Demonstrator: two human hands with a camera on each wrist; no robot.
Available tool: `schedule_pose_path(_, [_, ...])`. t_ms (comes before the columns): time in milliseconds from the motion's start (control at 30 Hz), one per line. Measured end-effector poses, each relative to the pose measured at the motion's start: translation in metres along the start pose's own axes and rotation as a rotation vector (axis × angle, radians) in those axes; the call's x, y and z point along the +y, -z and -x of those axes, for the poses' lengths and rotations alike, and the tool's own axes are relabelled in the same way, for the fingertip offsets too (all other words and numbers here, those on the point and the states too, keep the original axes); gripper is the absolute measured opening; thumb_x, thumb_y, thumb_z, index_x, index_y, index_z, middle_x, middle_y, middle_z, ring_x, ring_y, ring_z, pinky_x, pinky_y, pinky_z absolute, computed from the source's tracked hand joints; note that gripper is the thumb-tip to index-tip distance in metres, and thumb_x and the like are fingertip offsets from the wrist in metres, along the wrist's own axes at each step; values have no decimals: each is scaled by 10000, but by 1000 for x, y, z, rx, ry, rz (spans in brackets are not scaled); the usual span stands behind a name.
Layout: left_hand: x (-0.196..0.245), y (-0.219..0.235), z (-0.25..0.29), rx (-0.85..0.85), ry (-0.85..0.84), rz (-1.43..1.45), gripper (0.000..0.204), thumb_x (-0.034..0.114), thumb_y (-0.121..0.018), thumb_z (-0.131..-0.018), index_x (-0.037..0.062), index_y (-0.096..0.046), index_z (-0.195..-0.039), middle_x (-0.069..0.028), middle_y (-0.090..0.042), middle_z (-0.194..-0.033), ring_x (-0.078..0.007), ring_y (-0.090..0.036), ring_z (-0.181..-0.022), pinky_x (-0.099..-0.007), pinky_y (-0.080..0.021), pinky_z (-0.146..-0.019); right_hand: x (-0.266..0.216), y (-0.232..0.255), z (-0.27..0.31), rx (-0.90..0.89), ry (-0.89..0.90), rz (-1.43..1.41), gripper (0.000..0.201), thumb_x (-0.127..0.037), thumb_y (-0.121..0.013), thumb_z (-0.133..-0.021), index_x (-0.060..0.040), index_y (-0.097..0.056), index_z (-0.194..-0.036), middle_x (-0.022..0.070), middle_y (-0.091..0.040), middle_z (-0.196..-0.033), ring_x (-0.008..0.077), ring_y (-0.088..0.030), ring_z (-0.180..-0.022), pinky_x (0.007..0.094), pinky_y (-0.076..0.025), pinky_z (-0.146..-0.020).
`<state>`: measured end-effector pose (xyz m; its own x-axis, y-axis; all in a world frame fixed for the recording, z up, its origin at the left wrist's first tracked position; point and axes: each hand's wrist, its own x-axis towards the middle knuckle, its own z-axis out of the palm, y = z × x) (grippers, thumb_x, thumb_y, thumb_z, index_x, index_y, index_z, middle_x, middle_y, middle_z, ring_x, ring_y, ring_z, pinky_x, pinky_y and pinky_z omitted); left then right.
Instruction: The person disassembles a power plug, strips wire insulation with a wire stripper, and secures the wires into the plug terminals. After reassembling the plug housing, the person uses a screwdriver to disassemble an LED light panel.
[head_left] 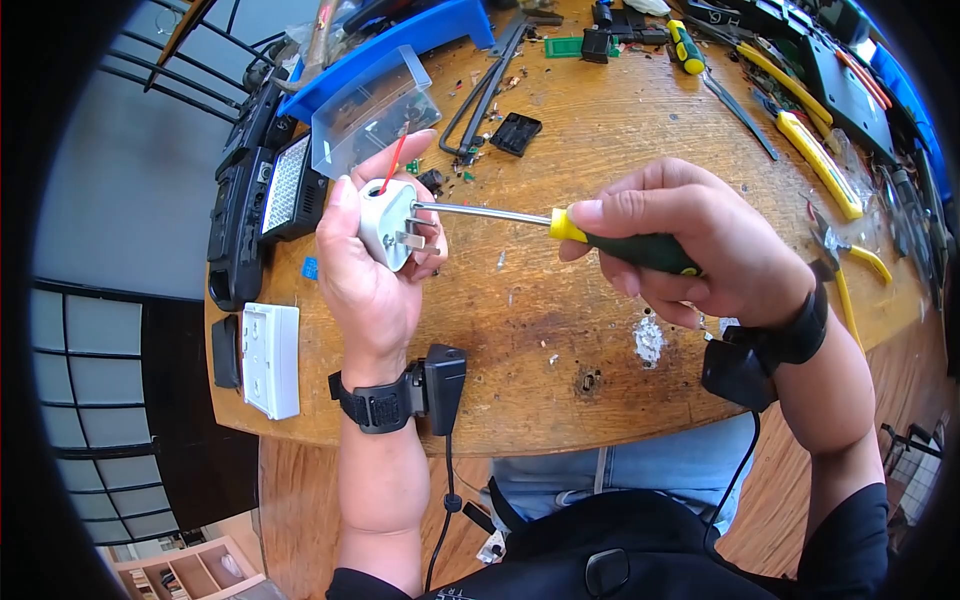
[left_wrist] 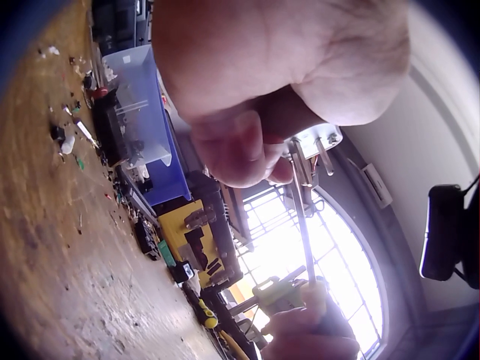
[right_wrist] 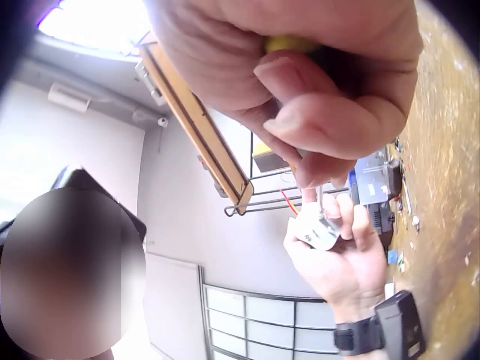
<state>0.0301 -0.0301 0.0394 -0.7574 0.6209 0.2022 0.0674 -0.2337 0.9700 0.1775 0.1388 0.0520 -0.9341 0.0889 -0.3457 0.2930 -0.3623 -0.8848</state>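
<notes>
My left hand [head_left: 365, 285] grips a white power plug [head_left: 378, 225] above the table, its metal prongs facing right. A red wire [head_left: 396, 160] sticks up out of the hole in its top. In my right hand [head_left: 690, 235] is a screwdriver [head_left: 640, 250] with a dark green and yellow handle, held level. Its steel shaft reaches left, and the tip is right at the prong face of the plug, near the upper edge. The left wrist view shows the plug [left_wrist: 319, 141] partly behind my fingers, with the screwdriver shaft [left_wrist: 304, 217] running up to it.
A clear plastic bin [head_left: 370, 110] and a blue tray [head_left: 390, 50] stand at the back left. A white socket panel [head_left: 270, 360] lies at the left edge. Pliers [head_left: 850, 255], a yellow utility knife [head_left: 818, 165] and another screwdriver [head_left: 687, 48] lie along the right and back.
</notes>
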Motion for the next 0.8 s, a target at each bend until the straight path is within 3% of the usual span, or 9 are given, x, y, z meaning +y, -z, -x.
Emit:
schedule_pose_path(200, [-6, 12, -1, -122, -43, 103, 560, 405, -264, -956, -55, -507, -1164, -37, -551, -730, -66, -449, -531, -194, -313, -417, 2, 7, -1, -129, -47, -154, 287, -199, -624, -848, 72, -564, -923, 62, -550, -616, 49, -358, -301, 194, -280, -265])
schedule_pose_path(267, [-4, 10, -1, -90, -47, 120, 562, 409, -262, -956, -53, -509, -1161, -36, -547, -728, -67, -450, -534, -194, -316, -420, 0, -3, 2, 124, 250, 306, 225, -120, -667, -802, 37, -530, -887, 46, -553, -666, 37, -452, -401, 174, -339, -341])
schedule_pose_path(300, [-2, 7, 0, -68, -51, 131, 565, 414, -260, -956, -50, -511, -1157, -34, -544, -726, -69, -452, -536, -193, -318, -424, 4, -4, 0, 118, 249, 311, 225, -120, -667, -802, 37, -530, -887, 46, -553, -666, 37, -452, -401, 174, -339, -341])
schedule_pose_path(367, [0, 4, 1, -20, -50, 141, 566, 418, -255, -958, -45, -512, -1161, -29, -542, -729, -67, -453, -542, -192, -320, -426, 14, -4, -7, 171, 709, 584, 233, -50, -688, -764, 13, -495, -878, 22, -550, -708, 29, -522, -523, 153, -386, -442])
schedule_pose_path(433, [-1, 4, 0, -1, -58, 104, 568, 418, -251, -961, -42, -511, -1169, -23, -544, -736, -63, -457, -548, -188, -336, -432, 13, -4, -6, 217, 749, 684, 194, -22, -690, -751, 15, -543, -872, 38, -570, -704, 80, -564, -569, 183, -416, -514])
schedule_pose_path(500, [-2, 5, -2, -3, -53, 116, 565, 414, -249, -962, -39, -513, -1173, -21, -544, -738, -61, -461, -553, -185, -346, -435, 12, -1, -10, 340, 1053, 1043, 162, -19, -701, -727, 14, -592, -841, 65, -587, -711, 142, -581, -599, 230, -429, -534])
schedule_pose_path(633, [-4, 4, -1, 18, -68, 76, 555, 401, -243, -963, -28, -519, -1181, -19, -547, -741, -54, -466, -565, -175, -360, -442, 13, -9, -7, 417, 1034, 1036, 149, -31, -719, -701, 3, -628, -814, 89, -592, -718, 193, -584, -626, 264, -434, -561])
schedule_pose_path(733, [-6, 6, 0, 12, -65, 16, 551, 401, -245, -961, -21, -528, -1174, -20, -548, -725, -51, -464, -556, -173, -353, -439, 17, -9, -8, 402, 1023, 1040, 159, -59, -725, -724, 11, -624, -826, 66, -580, -668, 148, -573, -594, 250, -431, -539])
schedule_pose_path(800, [-4, 6, 0, 5, -63, -7, 551, 402, -246, -960, -21, -533, -1165, -20, -547, -716, -50, -462, -549, -171, -351, -439, 19, -10, -8, 355, 811, 808, 161, -128, -697, -788, 14, -629, -825, 39, -563, -608, 83, -534, -497, 219, -411, -456])
